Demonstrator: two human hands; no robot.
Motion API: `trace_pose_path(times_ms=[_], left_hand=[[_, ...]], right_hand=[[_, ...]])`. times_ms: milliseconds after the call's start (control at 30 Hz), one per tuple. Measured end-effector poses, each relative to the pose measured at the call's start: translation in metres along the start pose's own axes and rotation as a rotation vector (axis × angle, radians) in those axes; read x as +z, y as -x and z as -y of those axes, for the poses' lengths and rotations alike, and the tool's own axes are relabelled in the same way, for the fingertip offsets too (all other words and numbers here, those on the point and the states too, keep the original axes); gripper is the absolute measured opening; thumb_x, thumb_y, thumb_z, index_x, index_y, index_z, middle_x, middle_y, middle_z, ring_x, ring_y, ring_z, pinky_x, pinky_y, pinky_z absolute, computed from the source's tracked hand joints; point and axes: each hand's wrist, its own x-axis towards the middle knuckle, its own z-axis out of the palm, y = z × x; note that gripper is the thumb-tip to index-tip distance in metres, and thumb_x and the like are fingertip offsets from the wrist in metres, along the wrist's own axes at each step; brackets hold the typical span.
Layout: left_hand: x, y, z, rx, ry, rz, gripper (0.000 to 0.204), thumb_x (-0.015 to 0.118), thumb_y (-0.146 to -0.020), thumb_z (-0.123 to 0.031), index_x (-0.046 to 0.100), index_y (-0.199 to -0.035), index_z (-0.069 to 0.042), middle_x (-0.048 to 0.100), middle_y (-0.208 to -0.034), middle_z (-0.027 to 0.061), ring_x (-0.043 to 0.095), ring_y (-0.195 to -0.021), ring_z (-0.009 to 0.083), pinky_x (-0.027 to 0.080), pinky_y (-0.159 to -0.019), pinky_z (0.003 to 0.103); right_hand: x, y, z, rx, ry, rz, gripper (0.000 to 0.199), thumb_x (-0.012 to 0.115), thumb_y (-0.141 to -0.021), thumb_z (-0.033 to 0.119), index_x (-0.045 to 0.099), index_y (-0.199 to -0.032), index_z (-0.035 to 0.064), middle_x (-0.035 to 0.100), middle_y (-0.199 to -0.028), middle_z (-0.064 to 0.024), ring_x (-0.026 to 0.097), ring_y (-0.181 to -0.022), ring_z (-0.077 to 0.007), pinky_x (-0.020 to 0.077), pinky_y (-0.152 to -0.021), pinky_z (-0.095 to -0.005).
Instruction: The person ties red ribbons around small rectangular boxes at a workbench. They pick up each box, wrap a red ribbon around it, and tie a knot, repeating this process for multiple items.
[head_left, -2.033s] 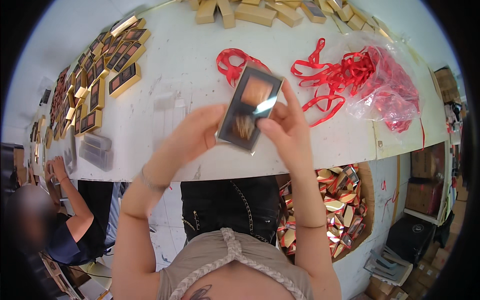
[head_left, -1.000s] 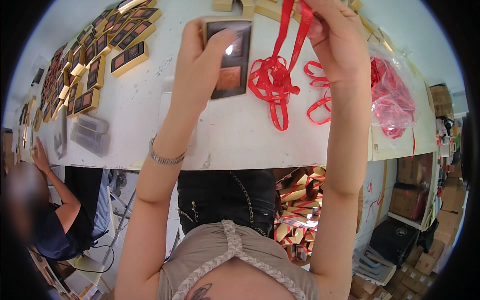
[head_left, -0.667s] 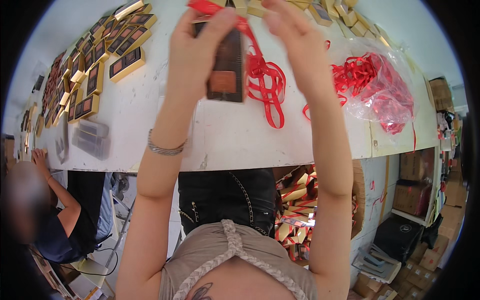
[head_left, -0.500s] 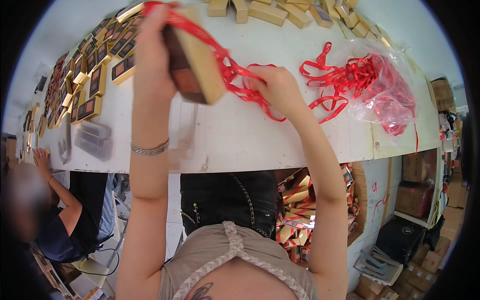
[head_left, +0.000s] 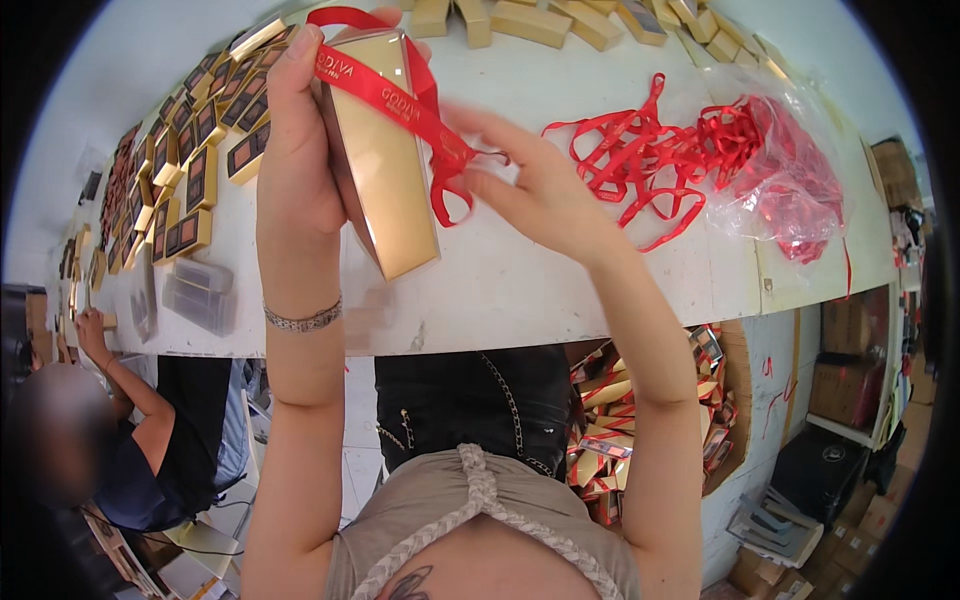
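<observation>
Red ribbon (head_left: pixel 385 96), pale printed lettering; left hand (head_left: pixel 303 150) grips gold box (head_left: pixel 388 165); right hand (head_left: pixel 545 190) by ribbon; blurred, cannot tell finger grip

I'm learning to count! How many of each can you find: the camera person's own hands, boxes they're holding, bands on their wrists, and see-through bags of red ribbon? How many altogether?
Own hands: 2, the left hand and the right hand
Held boxes: 1 gold box
Wrist bands: 1 silver band
See-through bags: 1 bag of red ribbon
Total: 5
</observation>
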Motion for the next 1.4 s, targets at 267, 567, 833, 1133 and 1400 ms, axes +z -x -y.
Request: trace_pose_path(times_ms=[267,567,833,1133,1400], left_hand=[[-0.024,0.011,-0.004,-0.022,-0.391,0.045,0.046,0.05,-0.09,-0.039,0.053,-0.118,-0.004,0.061,-0.09,0.0077,0.06,-0.079,0.0148,0.051,-0.07,0.029],[-0.004,0.026,0.035,-0.017,-0.467,-0.061,0.059,0.057,-0.088,-0.036,0.039,-0.133,-0.002,0.057,-0.118,0.0139,0.058,-0.096,0.0147,0.048,-0.084,0.027],[-0.021,0.034,0.047,-0.078,-0.337,-0.195,0.052,0.048,-0.091,-0.033,0.038,-0.133,-0.005,0.054,-0.123,0.0142,0.057,-0.096,0.0129,0.048,-0.083,0.026],[-0.026,0.039,0.04,-0.264,0.146,-0.09,0.05,0.05,-0.088,-0.037,0.046,-0.127,-0.006,0.056,-0.119,0.0182,0.058,-0.082,0.0134,0.05,-0.071,0.027],[-0.019,0.053,0.047,-0.059,-0.125,-0.189,0.039,0.066,-0.082,-0.021,0.049,-0.114,-0.004,0.059,-0.097,0.0068,0.059,-0.085,0.0133,0.052,-0.076,0.028]], right_hand=[[-0.065,0.03,-0.061,0.273,1.361,-0.182,0.034,0.065,-0.073,0.009,0.058,-0.105,-0.0002,0.061,-0.101,-0.0127,0.057,-0.097,-0.0279,0.0461,-0.081,-0.0387],[0.001,0.045,-0.002,0.171,-0.28,0.014,0.025,0.071,-0.075,0.015,0.063,-0.098,0.0069,0.062,-0.088,-0.0046,0.056,-0.08,-0.0189,0.0409,-0.085,-0.0352],[0.008,0.063,0.025,0.073,0.016,0.008,0.021,0.071,-0.076,0.014,0.067,-0.096,0.009,0.061,-0.07,0.0,0.054,-0.064,-0.0129,0.0394,-0.081,-0.0318],[0.016,0.075,-0.011,0.067,-0.416,0.093,0.013,0.069,-0.077,0.007,0.064,-0.09,0.0041,0.061,-0.099,-0.0079,0.056,-0.09,-0.0184,0.0421,-0.083,-0.0322],[0.056,0.095,-0.018,0.198,-0.64,-0.05,0.034,0.072,-0.074,0.0,0.056,-0.104,0.0033,0.06,-0.104,-0.0049,0.055,-0.101,-0.0142,0.0421,-0.091,-0.0307]])
